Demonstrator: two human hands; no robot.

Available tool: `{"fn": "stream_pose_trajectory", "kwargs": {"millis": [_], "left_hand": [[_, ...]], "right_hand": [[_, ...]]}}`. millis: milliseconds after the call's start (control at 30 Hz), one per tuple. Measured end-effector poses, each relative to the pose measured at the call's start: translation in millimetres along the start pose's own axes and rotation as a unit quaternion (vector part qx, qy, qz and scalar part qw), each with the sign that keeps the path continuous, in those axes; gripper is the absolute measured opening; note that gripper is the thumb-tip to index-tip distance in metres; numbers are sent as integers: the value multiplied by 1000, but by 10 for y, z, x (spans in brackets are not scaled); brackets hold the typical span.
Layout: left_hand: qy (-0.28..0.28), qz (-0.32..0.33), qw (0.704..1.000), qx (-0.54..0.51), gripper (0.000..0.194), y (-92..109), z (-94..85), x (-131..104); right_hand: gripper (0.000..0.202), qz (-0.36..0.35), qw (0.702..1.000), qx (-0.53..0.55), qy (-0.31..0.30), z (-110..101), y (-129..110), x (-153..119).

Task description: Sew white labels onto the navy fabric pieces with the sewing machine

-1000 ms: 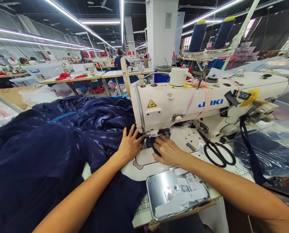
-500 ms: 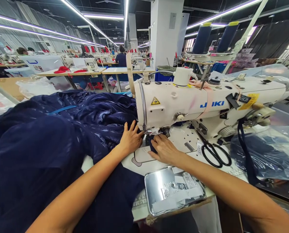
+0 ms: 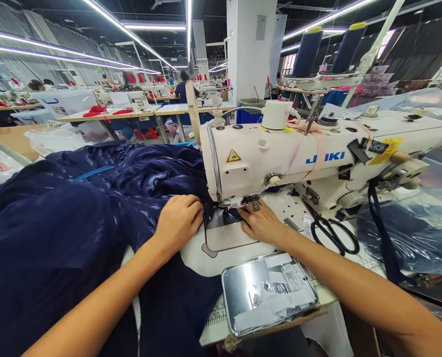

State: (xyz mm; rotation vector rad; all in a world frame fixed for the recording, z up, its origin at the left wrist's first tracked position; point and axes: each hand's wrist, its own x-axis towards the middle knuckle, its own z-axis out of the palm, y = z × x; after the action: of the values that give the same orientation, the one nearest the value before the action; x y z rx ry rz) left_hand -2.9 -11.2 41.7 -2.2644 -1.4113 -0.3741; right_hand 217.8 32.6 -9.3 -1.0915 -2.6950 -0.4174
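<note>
A white sewing machine [image 3: 295, 148] stands before me, its needle area between my hands. My left hand [image 3: 180, 220] is left of the needle, fingers curled and closed on the edge of a large heap of navy fabric [image 3: 83, 218]. Right of the presser foot [image 3: 225, 214], my right hand [image 3: 261, 223] rests low on the machine bed, thumb and fingers around a small bit of navy fabric [image 3: 236, 215]. Its fingertips are partly hidden by the machine head. The metal bed plate [image 3: 230, 237] shows between the hands.
Black-handled scissors [image 3: 334, 234] lie right of my right hand. A metal tray [image 3: 230, 297] holding white labels sits at the table's front. A plastic bag [image 3: 421, 238] of navy cloth is at the right. Two navy thread cones [image 3: 308, 52] stand behind; a co-worker [image 3: 186, 89] sits farther back.
My left hand has moved left, away from the needle, its fingers now curled. My right hand has shifted slightly right. More of the metal bed plate is uncovered.
</note>
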Motion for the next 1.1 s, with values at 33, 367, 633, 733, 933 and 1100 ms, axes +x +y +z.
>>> {"fn": "stream_pose_trajectory", "kwargs": {"millis": [33,367,633,733,933,1100], "left_hand": [[4,2,1000,15,27,-50,-84,-96],[-170,18,982,84,26,-264,-608,-1114],[-92,88,991,44,24,-216,-523,-962],[36,56,998,24,22,-141,-533,-795],[48,52,982,-175,26,299,-594,-452],[-32,-43,972,-228,26,615,-227,-69]], "right_hand": [[36,-3,1000,-1,0,4,4,-2],[31,-27,1000,-9,3,34,-48,-51],[32,-55,998,40,-3,-101,68,-121],[25,-29,996,87,-7,-286,200,-239],[16,-29,991,115,-56,-613,251,-620],[17,-97,990,61,-80,-624,92,-829]]}}
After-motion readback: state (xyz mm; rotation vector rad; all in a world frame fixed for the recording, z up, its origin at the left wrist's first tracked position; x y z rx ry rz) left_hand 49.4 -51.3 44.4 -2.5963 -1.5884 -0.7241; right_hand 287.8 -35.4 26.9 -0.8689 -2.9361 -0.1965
